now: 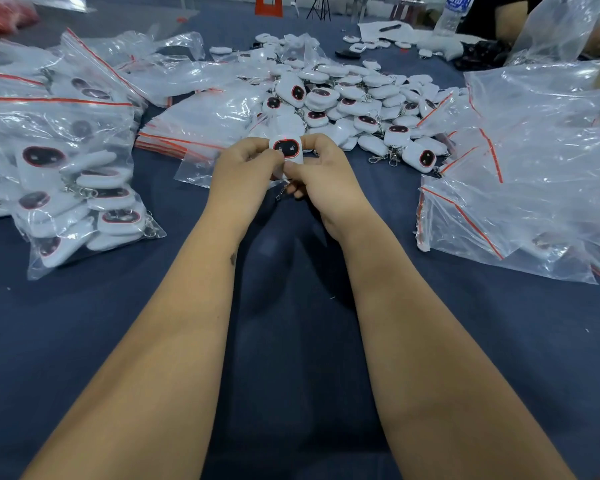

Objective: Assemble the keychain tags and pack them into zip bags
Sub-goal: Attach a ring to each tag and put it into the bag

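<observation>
Writing that can be read is scarce: the water bottle [451,13] far beyond the fingers, toward the right, wears a blue label with white characters too blurred to make out. The keychain tag [287,149] pinched between the fingers carries no words, only a dark oval panel ringed in red with two small pale icons and a red dot above it.

Both hands meet on that white tag over the dark blue tablecloth [291,341]. The left hand [243,174] grips its left side with curled fingers, thumb on the face. The right hand [321,178] holds its right side and lower edge the same way, thumb against the front. A bit of metal chain hangs below the fingers, mostly hidden by them.

Just beyond the fingertips lies a loose pile of tags [354,98], many with metal clasps. Between that pile and the left fingers sits a flat stack of empty zip bags [201,126] with red seal strips. Well out to the left of the fingers lie filled bags [66,188] of tags; to the right of the fingers, crumpled clear bags [520,174] heap up. Someone's arm [510,19] shows at the far right.
</observation>
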